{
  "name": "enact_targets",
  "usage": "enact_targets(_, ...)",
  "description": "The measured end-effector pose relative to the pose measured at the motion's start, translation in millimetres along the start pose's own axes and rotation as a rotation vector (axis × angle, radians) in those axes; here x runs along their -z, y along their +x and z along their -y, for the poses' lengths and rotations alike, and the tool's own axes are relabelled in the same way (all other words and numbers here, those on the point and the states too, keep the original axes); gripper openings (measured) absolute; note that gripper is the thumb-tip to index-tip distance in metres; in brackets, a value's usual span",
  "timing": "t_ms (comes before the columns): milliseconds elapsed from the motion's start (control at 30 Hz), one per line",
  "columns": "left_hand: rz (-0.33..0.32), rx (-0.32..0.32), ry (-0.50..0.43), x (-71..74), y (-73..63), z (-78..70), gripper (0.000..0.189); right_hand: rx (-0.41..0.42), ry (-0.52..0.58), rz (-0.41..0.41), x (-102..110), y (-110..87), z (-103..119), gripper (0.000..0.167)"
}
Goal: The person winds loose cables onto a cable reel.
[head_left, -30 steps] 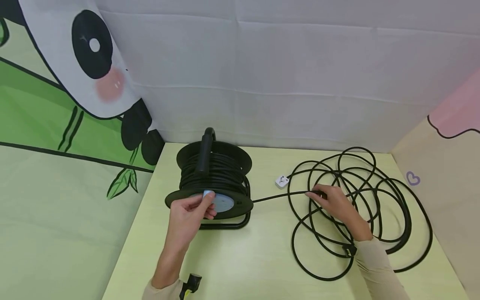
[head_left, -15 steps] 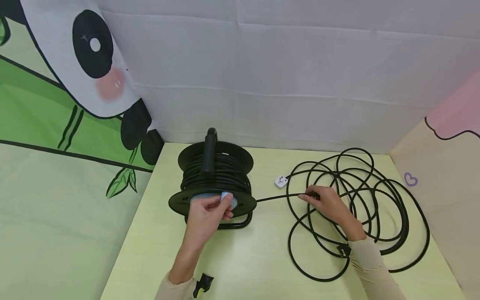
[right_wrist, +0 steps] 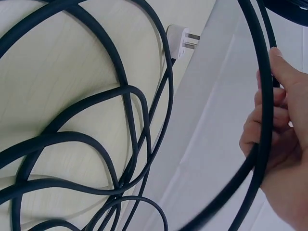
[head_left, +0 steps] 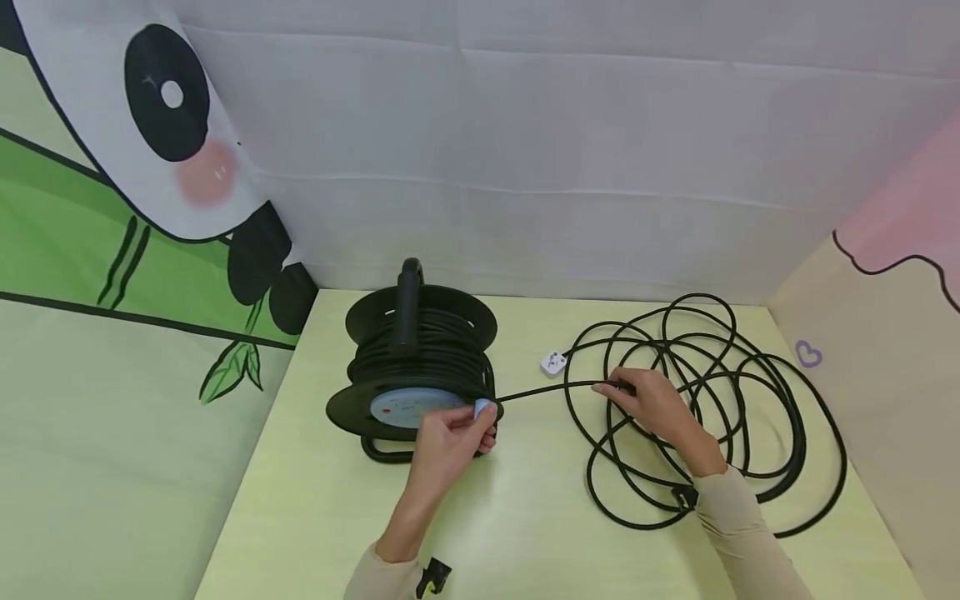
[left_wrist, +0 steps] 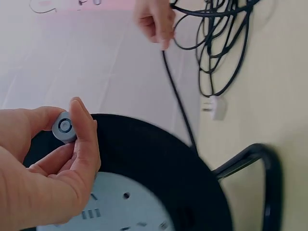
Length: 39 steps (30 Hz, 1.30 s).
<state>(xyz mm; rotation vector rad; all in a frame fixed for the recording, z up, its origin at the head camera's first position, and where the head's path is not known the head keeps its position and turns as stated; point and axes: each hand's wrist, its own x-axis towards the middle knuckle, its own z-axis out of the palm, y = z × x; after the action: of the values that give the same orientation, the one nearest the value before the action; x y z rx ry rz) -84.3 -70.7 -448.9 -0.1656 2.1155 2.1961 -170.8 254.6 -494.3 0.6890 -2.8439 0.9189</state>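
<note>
A black cable reel (head_left: 347,410) stands on the table, with cable wound on its drum and a light blue socket panel (head_left: 405,406) on its front disc. At the disc's right edge my left hand (head_left: 446,450) pinches the light blue crank knob (left_wrist: 64,127) between thumb and fingers. From the reel a single length of black cable (head_left: 536,391) runs right to my right hand (head_left: 663,410), whose fingers are curled round it. In the right wrist view, cable loops (right_wrist: 262,96) pass in front of that hand and partly cover its fingers.
Loose loops of cable (head_left: 799,433) lie spread over the table's right side, beneath the right forearm. A white plug (head_left: 553,363) lies at their left edge. The reel's tube stand (left_wrist: 272,187) sticks out below the disc. A fabric-covered wall (head_left: 570,167) rises behind the table.
My left hand has carried the knob from left of the panel's middle to the disc's right edge, and the disc has turned. The right hand keeps its grip on the cable, nearly in place.
</note>
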Motion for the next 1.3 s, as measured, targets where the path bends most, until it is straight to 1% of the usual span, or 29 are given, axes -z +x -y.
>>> enact_targets(167, 0.002, 0.012, 0.006, -3.5, 1.8, 15.0, 0.023, 0.006, -0.034, -0.027, 2, -1.0, -1, 0.018)
enact_targets(267, 0.008, 0.004, 0.014, -4.6, 2.5, 21.5, 0.023, -0.007, -0.039, -0.039, 4, -2.6, -1, 0.016)
enact_targets(400, 0.010, -0.002, 0.026, -5.2, 3.5, 28.1, 0.022, -0.018, -0.043, -0.026, 6, -2.6, 0, 0.016)
enact_targets(500, 0.010, 0.004, 0.033, -5.1, 3.9, 33.4, 0.022, -0.023, -0.070, -0.021, 8, -2.4, 1, 0.020)
enact_targets(600, 0.007, 0.008, 0.035, -3.8, 3.8, 41.8, 0.021, -0.031, -0.101, -0.060, 14, -4.3, -1, 0.020)
enact_targets(700, -0.021, 0.016, 0.073, -0.1, 4.2, 55.4, 0.020, -0.023, -0.114, -0.104, 21, -7.7, -5, 0.021)
enact_targets(733, -0.034, 0.021, 0.085, 2.0, 4.6, 60.6, 0.020, -0.018, -0.116, -0.114, 23, -9.0, -7, 0.022)
enact_targets(833, -0.084, 0.036, 0.159, 11.8, 4.4, 77.1, 0.023, -0.022, -0.097, -0.130, 29, -13.5, -13, 0.024)
enact_targets(967, -0.150, 0.037, 0.240, 30.7, 2.4, 95.7, 0.026, -0.047, -0.090, -0.152, 35, -18.5, -18, 0.025)
enact_targets(1033, -0.180, 0.039, 0.254, 40.9, 1.9, 102.2, 0.025, -0.047, -0.092, -0.154, 37, -19.6, -19, 0.027)
enact_targets(1133, -0.206, 0.050, 0.248, 55.9, 1.8, 107.0, 0.024, -0.041, -0.077, -0.143, 39, -20.2, -19, 0.026)
enact_targets(1300, -0.240, 0.084, 0.248, 79.5, 2.6, 106.6, 0.024, -0.051, -0.085, -0.145, 42, -22.3, -20, 0.024)
